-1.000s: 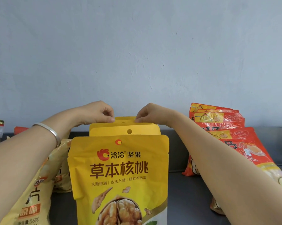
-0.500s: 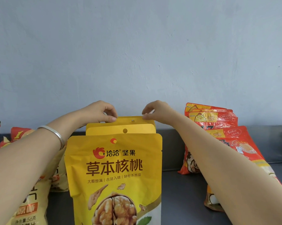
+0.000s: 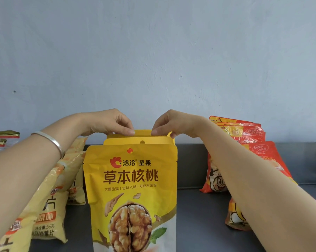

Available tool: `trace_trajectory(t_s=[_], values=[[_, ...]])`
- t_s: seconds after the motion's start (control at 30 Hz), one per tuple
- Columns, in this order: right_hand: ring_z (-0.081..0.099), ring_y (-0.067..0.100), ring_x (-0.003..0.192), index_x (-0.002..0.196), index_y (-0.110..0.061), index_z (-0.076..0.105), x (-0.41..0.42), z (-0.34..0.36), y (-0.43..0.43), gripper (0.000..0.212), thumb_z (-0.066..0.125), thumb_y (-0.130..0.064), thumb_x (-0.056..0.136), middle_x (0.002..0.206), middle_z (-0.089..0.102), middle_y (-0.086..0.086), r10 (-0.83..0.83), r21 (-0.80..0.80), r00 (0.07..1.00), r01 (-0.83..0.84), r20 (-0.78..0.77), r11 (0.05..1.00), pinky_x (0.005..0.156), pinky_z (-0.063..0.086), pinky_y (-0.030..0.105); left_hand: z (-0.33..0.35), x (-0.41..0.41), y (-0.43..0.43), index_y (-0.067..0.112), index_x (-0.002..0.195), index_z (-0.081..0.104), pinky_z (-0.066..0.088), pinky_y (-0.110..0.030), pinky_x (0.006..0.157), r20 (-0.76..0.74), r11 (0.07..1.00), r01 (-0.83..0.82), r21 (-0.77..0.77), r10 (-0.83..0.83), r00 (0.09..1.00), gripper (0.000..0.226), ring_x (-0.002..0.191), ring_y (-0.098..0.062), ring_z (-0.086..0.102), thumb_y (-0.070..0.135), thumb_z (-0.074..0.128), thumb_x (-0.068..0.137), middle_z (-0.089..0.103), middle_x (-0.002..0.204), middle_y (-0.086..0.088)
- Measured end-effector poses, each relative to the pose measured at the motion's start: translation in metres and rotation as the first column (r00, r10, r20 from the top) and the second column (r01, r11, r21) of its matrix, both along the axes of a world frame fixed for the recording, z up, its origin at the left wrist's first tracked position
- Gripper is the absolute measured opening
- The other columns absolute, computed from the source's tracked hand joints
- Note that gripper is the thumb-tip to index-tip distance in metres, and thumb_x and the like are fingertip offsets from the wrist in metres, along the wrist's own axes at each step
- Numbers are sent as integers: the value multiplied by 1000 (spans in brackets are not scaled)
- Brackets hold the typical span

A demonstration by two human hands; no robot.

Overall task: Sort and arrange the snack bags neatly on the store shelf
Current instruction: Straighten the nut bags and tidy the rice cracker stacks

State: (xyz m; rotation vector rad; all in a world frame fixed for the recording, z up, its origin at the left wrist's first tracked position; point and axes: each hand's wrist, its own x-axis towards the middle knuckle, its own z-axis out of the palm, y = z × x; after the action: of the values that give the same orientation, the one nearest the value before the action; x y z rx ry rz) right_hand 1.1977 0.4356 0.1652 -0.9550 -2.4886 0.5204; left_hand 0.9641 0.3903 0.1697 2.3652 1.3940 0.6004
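Walnut bags (image 3: 117,142), all yellow, were stood in a row, one behind another, in the middle of the dark shelf (image 3: 199,215). The front walnut bag (image 3: 130,188) was stood upright, with its picture side turned to the camera. At 12 o'clock from it, the top edge of the back walnut bag (image 3: 142,132) was pinched by both hands. The left hand (image 3: 108,122) was curled, and the left part of that edge was held between its thumb and fingers. The right hand (image 3: 173,124) was curled the same way on the right part. A silver bracelet (image 3: 49,140) was worn on the left wrist. Pale chip bags (image 3: 49,206) were leaned at 9 o'clock from the row. Red snack bags (image 3: 244,131) were stood at 3 o'clock.
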Motion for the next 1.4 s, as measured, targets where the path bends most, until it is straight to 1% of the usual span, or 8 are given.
trace_trajectory(t_s=[0.2, 0.27, 0.43, 0.73, 0.93, 1.07, 1.23, 1.4], values=[[64, 24, 104, 91, -28, 72, 6, 2, -7, 15, 60, -19, 91, 110, 70, 5, -10, -36, 999, 12, 38, 999, 91, 53, 41, -3, 9, -6, 13, 75, 71, 48, -15, 59, -4, 993, -83, 78, 84, 996, 12, 65, -5, 61, 20, 67, 84, 69, 75, 0], [63, 16, 87, 93, -22, 72, 7, 0, -8, 10, 63, -24, 91, 97, 70, 1, -61, -9, 997, 62, 52, 998, 76, 53, 28, -4, 14, -4, 13, 76, 70, 47, -12, 59, -28, 983, -106, 149, 111, 993, 11, 63, 0, 59, 13, 66, 86, 68, 74, 2], [61, 11, 75, 98, -10, 72, 10, 0, -5, 15, 65, -20, 90, 85, 67, 0, -198, 121, 980, 198, -13, 973, 54, 42, 13, -5, 20, 7, 18, 75, 68, 47, -23, 64, 42, 961, -141, 237, 135, 990, 11, 73, -11, 60, 15, 67, 85, 67, 79, 2], [65, 15, 79, 103, -11, 69, 23, -12, 12, 18, 65, -24, 90, 100, 69, 7, -314, 108, 949, 316, -38, 943, 69, 53, 21, -15, 17, 20, 18, 74, 68, 45, -15, 59, -26, 959, -171, 225, 181, 983, 13, 64, -5, 59, 11, 67, 85, 67, 71, 5], [58, 17, 99, 110, -9, 69, 21, -11, 3, 25, 62, -24, 92, 112, 66, 5, -250, 189, 966, 259, -72, 947, 79, 45, 25, -13, 17, 15, 21, 89, 68, 49, -27, 64, 61, 966, -138, 219, 128, 990, 4, 84, -10, 62, 19, 67, 85, 68, 92, 6], [56, 11, 84, 99, -8, 72, 10, -3, -9, 17, 63, -20, 91, 95, 67, 2, -171, 294, 964, 227, -204, 928, 69, 46, 21, -6, 21, 6, 21, 87, 67, 48, -27, 66, 124, 956, -128, 265, 98, 987, 3, 84, -14, 62, 19, 66, 86, 68, 90, 2], [54, 5, 65, 84, -11, 72, 0, 2, -26, 17, 62, -22, 91, 73, 66, -4, -75, 257, 990, 103, -117, 961, 64, 46, 19, -1, 28, -15, 12, 80, 68, 45, -24, 62, 130, 954, -127, 271, 94, 987, 13, 70, -9, 58, 23, 65, 86, 67, 75, 2], [60, 11, 86, 100, -13, 72, 3, -2, -41, 21, 64, -30, 90, 96, 67, -1, -23, 192, 999, 17, 28, 981, 80, 51, 23, 3, 31, -46, 14, 85, 71, 49, -23, 62, 48, 984, -122, 127, 117, 992, 32, 70, -5, 62, 43, 64, 73, 71, 82, 3]])
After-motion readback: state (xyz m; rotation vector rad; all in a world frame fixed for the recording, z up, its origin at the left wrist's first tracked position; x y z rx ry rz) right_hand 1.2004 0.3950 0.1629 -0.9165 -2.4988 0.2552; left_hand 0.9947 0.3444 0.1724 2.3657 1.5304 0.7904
